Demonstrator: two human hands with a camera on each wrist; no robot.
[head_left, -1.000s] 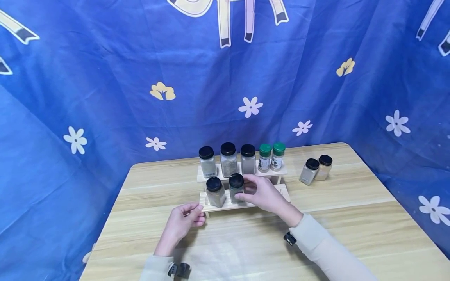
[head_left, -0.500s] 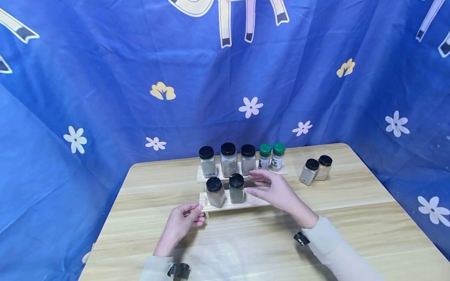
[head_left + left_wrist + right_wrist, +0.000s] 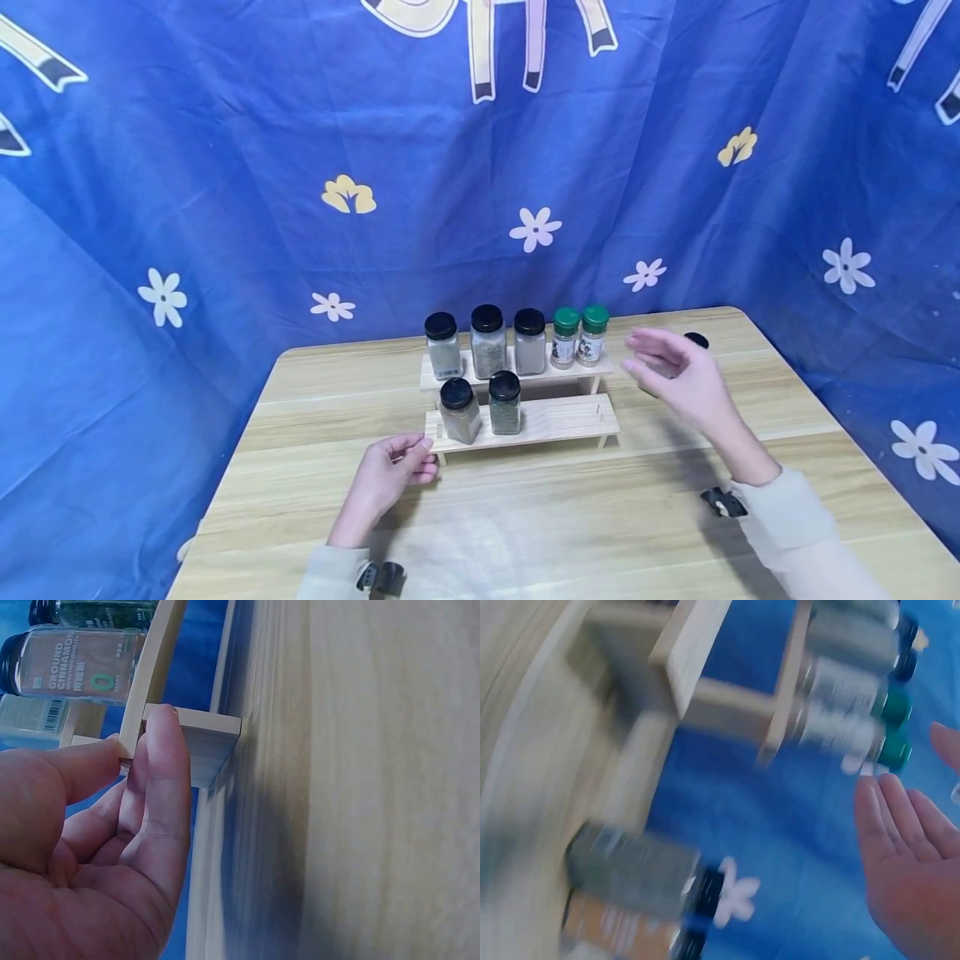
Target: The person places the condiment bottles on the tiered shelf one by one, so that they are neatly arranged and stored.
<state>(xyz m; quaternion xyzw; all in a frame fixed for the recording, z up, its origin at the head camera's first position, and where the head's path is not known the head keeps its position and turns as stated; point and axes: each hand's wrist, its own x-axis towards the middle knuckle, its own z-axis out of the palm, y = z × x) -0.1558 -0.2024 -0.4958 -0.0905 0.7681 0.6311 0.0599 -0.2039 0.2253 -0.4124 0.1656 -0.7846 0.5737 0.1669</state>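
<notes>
My left hand [image 3: 393,471] pinches the left end of the wooden spice rack [image 3: 558,419] between thumb and fingers, at the lower shelf board [image 3: 156,664]. On that shelf stand a ground cinnamon jar [image 3: 461,421] and a jar of dark green flakes [image 3: 506,414], both black-lidded. My right hand [image 3: 686,379] is in the air right of the rack, fingers extended and holding nothing. In the head view it mostly covers two black-lidded jars on the table; the right wrist view shows them, blurred, as a grey jar [image 3: 634,870] and an orange jar [image 3: 622,926].
The rack's upper shelf carries several spice jars: black-lidded ones such as the middle jar [image 3: 489,346] and two green-capped shakers, one being the right-hand shaker [image 3: 592,342]. A blue printed cloth [image 3: 420,250] hangs behind the wooden table [image 3: 525,517].
My right hand has let go of the jar of green flakes, leaving it on the lower shelf, and moved right toward the two separate jars. My left hand stays put.
</notes>
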